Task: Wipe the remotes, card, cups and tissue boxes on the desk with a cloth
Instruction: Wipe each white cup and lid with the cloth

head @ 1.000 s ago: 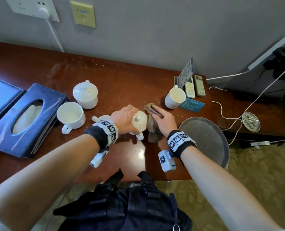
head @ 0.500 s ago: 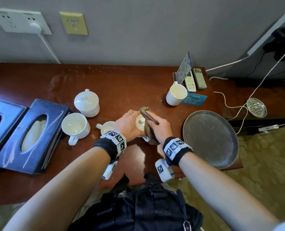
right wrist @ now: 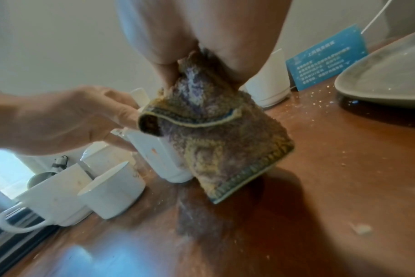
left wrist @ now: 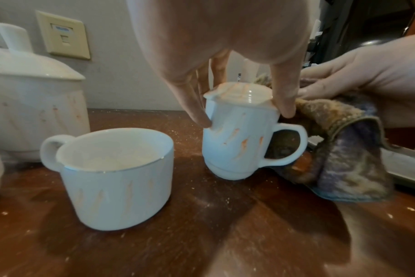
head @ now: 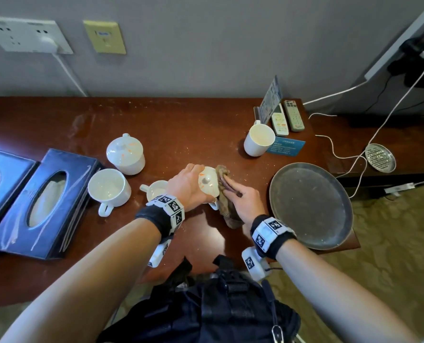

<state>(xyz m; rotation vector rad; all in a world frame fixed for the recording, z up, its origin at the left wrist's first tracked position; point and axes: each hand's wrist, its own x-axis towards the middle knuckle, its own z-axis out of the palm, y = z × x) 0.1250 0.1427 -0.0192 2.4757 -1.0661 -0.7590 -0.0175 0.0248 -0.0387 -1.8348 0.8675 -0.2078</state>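
Observation:
A white lidded cup (head: 208, 180) with orange flecks stands on the brown desk (head: 181, 125). My left hand (head: 189, 186) grips it from above, fingers and thumb round the lid's rim (left wrist: 239, 99). My right hand (head: 243, 201) holds a brown-purple cloth (head: 227, 209) and presses it against the cup's right side, by the handle (left wrist: 294, 144). The cloth (right wrist: 220, 146) hangs down to the desk and hides that side of the cup (right wrist: 159, 153). Two remotes (head: 286, 118), a blue card (head: 289, 146) and a plain cup (head: 258, 139) are at the back right. Two dark tissue boxes (head: 42, 206) lie at the left.
Just left of my left hand stand a low cup (head: 156, 191), an open mug (head: 108, 189) and another lidded cup (head: 126, 154). A round metal tray (head: 310, 204) lies close to the right of my right hand. White cables and a metal strainer (head: 380, 157) lie farther right. Crumbs dot the desk.
My right hand has brought the cloth in against the cup's right side and rubs along it. My left hand keeps its grip on the lid. The cup stays in place.

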